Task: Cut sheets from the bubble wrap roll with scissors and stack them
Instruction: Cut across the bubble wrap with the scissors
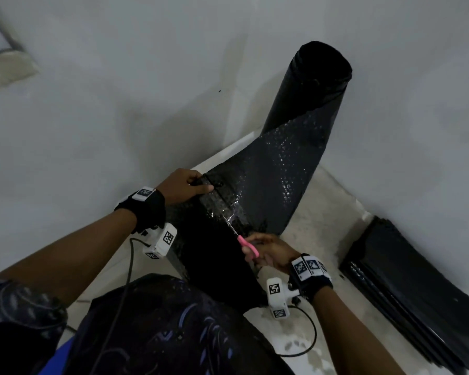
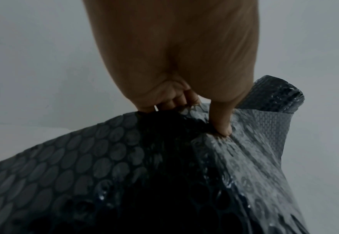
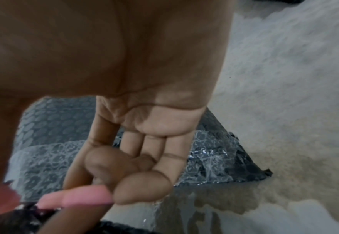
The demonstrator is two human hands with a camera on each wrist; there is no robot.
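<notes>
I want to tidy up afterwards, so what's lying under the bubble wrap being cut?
Pale floor shows beside the bubble wrap; what lies beneath it is covered. The person's lap sits under its near end.

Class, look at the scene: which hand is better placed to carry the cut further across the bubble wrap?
Right hand: it holds the pink scissors at the bubble wrap; left hand grips the far edge.

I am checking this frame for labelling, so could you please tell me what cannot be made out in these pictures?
- Scissors: in the head view the blade tips vanish against the dark bubble wrap; how far the cut runs is unclear.
- Right hand: the right wrist view blurs the pink handles, and the fingers hide the blades.
- Stack of sheets: the head view's right edge cuts it off, so no count.
- Left hand: the fingertips are buried in the wrap.
</notes>
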